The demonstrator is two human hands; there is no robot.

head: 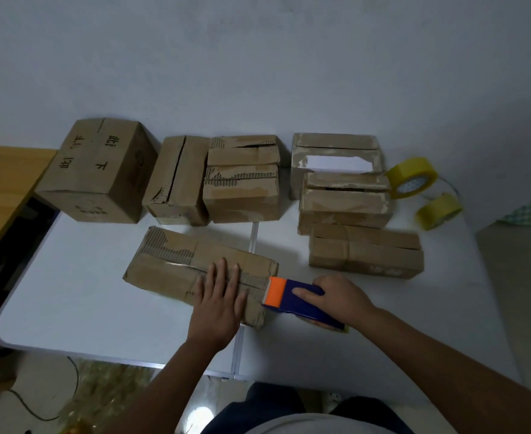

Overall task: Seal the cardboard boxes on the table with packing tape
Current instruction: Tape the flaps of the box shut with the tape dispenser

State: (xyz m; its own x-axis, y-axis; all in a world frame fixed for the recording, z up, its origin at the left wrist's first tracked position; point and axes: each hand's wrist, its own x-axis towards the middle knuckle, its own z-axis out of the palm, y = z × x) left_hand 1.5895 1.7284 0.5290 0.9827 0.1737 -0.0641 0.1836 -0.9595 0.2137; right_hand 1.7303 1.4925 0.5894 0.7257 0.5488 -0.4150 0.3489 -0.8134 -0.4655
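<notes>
At the far left of the frame a wooden surface [4, 183] meets the white table [79, 296]. Along the table's back edge, from left to right, I see a large printed box [98, 170], then a split-topped box [176, 180] and a torn-flap box [242, 180] side by side. In the lower centre lies the long box [176, 267] I am sealing, set at a slant. My left hand [218, 300] lies flat on its near end, fingers straight and spread, pressing the top down. Just right of it my right hand [340, 297] grips the blue and orange tape dispenser [295, 297], whose orange nose touches the box's right end. Further right, three more boxes [345, 202] sit stepped together, and at the right edge two yellow tape rolls [412, 177] stand near each other.
</notes>
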